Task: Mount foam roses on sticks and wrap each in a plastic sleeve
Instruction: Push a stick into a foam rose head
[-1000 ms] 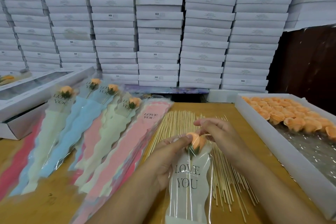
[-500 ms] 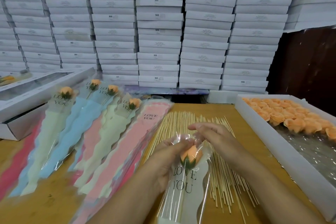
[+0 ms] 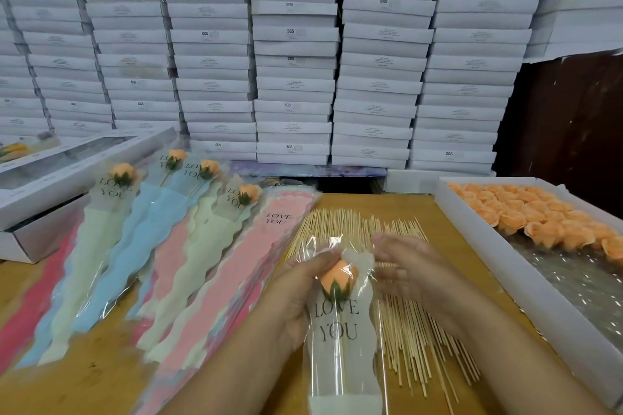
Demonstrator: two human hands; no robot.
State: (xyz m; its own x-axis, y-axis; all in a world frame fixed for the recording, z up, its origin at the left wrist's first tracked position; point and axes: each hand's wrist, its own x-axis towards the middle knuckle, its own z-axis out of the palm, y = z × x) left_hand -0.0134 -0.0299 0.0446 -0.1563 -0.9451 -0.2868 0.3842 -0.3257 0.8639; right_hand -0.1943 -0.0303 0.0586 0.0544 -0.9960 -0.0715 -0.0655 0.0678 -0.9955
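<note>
Rose [image 3: 338,276] now sits deeper inside the sleeve [image 3: 340,340], left hand [image 3: 298,296] gripping it, right hand [image 3: 409,268] blurred, grip untellable, so wrapping nears done.

Two bare forearms enter from the bottom edge, no sleeves in view. Left hand [image 3: 300,293] and right hand [image 3: 409,266] both bare: no gloves, rings, watch or wristband visible. Right hand slightly motion-blurred; nails too small to judge.

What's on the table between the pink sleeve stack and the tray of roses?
In the head view: loose wooden sticks, with both hands holding a sleeved rose above them.
</note>
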